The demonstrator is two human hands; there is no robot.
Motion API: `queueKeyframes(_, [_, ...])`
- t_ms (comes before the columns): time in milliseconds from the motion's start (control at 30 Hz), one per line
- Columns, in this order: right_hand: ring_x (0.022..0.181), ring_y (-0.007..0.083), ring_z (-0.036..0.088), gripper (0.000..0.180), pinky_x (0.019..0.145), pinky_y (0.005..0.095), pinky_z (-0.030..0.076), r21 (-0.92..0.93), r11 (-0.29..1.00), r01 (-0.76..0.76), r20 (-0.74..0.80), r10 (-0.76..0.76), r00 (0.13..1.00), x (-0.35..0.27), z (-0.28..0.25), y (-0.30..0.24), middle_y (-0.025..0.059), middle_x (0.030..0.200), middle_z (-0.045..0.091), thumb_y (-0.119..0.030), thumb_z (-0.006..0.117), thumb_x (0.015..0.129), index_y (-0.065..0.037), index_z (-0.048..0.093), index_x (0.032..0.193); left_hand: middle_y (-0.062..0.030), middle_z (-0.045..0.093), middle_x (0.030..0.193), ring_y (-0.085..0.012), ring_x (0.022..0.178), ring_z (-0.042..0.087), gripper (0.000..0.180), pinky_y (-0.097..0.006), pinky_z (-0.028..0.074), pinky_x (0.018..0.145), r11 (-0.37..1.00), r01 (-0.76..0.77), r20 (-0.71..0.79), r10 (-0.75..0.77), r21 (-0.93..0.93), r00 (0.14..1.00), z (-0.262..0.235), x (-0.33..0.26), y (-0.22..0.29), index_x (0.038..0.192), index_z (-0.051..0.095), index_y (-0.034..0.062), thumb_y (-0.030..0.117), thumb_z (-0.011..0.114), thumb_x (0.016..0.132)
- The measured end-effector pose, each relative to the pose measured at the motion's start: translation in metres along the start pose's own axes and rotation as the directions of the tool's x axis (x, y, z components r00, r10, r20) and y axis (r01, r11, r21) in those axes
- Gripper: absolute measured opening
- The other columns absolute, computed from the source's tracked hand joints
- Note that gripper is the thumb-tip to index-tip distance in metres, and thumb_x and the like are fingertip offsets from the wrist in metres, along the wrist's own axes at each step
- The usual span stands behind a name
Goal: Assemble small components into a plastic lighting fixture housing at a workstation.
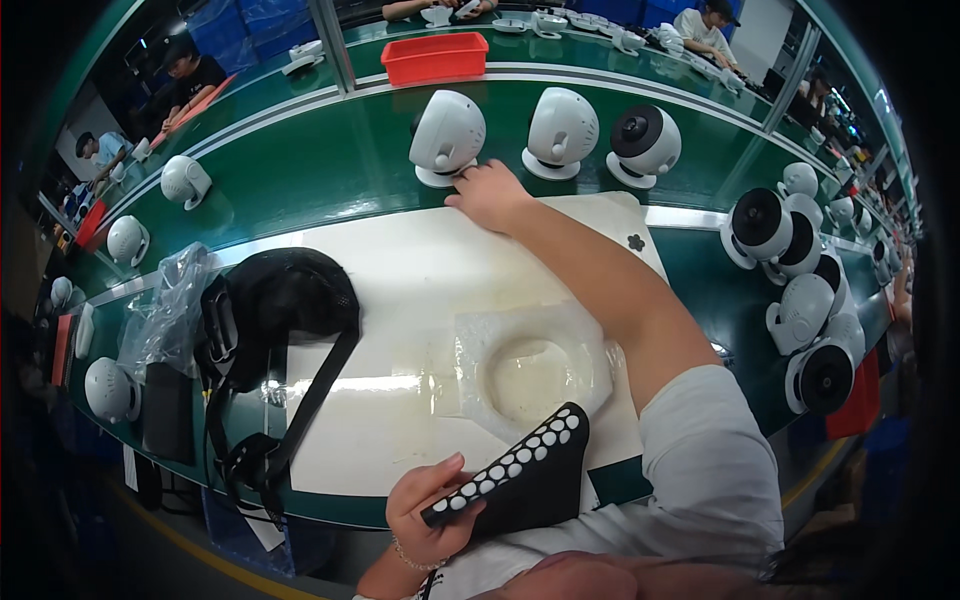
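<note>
My right arm reaches across to the back of the bench. My right hand (490,196) has its fingers closed at the round foot of a white camera (447,132) with a rounded housing. To its right stand a second white camera (561,128) and a third camera with a black round front (645,142). Close to my body, my left hand (432,512) grips a black sheet (540,480) by one end. Rows of white round dots (518,455) run along its upper face. The sheet is raised over the near edge of the bench.
A white board (400,270) covers the bench middle, with a translucent ring-shaped holder (480,385) on it. A black bag with straps (285,310) and clear plastic (170,315) lie left. More cameras (805,305) crowd the right. A red bin (435,58) stands behind; people work beyond.
</note>
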State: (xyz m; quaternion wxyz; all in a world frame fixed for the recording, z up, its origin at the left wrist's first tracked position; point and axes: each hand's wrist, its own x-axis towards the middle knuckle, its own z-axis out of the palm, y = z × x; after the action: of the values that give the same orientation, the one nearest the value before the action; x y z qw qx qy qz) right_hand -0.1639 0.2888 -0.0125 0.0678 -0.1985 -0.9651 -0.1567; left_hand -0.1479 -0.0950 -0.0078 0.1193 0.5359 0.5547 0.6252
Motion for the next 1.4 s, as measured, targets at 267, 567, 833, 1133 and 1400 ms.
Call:
queueKeyframes(267, [0.097,0.0308,0.053,0.047,0.080,0.0388,0.042,0.286,0.656,-0.698,0.089,0.707,0.701,-0.105,-0.023,0.081,0.0155,0.105,0.055,-0.045,0.049,0.081,-0.002,0.057,0.099,-0.0140,0.060,0.099,-0.0189,0.066,0.061,0.025,-0.026,0.048,0.059,1.000,0.004,-0.014,-0.004,0.008,1.000,-0.001,0.002,0.000,0.079,0.061,-0.0034,-0.002,0.069,0.056])
queueKeyframes(567, [0.090,0.0216,0.051,0.022,0.079,0.0378,0.037,0.081,0.781,-0.619,-0.517,0.564,0.644,-0.167,-0.014,0.156,0.0031,0.089,0.059,-0.023,0.064,0.073,-0.011,0.060,0.091,-0.0098,0.062,0.087,-0.0165,0.066,0.058,0.028,-0.024,0.045,0.060,0.999,0.031,-0.049,-0.030,0.018,0.998,0.009,0.012,0.015,0.090,0.061,-0.0036,0.000,0.069,0.063])
queueKeyframes(833, [0.060,0.0120,0.056,0.030,0.054,0.0237,0.043,0.927,0.375,-0.001,-0.270,0.670,0.691,-0.187,-0.159,0.036,0.0062,0.068,0.058,-0.025,0.059,0.081,-0.003,0.054,0.101,-0.0110,0.061,0.079,-0.0177,0.062,0.057,0.024,-0.025,0.044,0.056,0.999,-0.010,-0.109,0.006,-0.033,0.994,0.012,0.007,0.010,0.085,0.061,-0.0029,0.004,0.071,0.064])
queueKeyframes(1133, [0.063,0.0056,0.051,0.021,0.052,0.0204,0.040,0.930,0.024,-0.366,0.361,0.113,0.926,-0.189,-0.170,-0.036,0.0018,0.069,0.054,-0.024,0.055,0.084,-0.004,0.052,0.092,-0.0159,0.062,0.079,-0.0208,0.054,0.055,0.025,-0.029,0.044,0.048,0.960,-0.280,-0.078,0.280,0.005,0.957,0.011,0.002,-0.004,0.070,0.050,-0.0004,0.007,0.073,0.061])
queueKeyframes(1400, [0.100,0.0294,0.052,0.040,0.084,0.0370,0.039,0.390,0.759,-0.522,-0.108,0.600,0.793,-0.141,-0.004,0.109,0.0116,0.108,0.057,-0.036,0.050,0.083,-0.006,0.052,0.110,-0.0135,0.063,0.079,-0.0205,0.052,0.054,0.021,-0.028,0.043,0.047,0.966,-0.256,0.009,0.256,0.026,0.967,0.010,0.009,0.004,0.068,0.054,-0.0004,0.006,0.072,0.060])
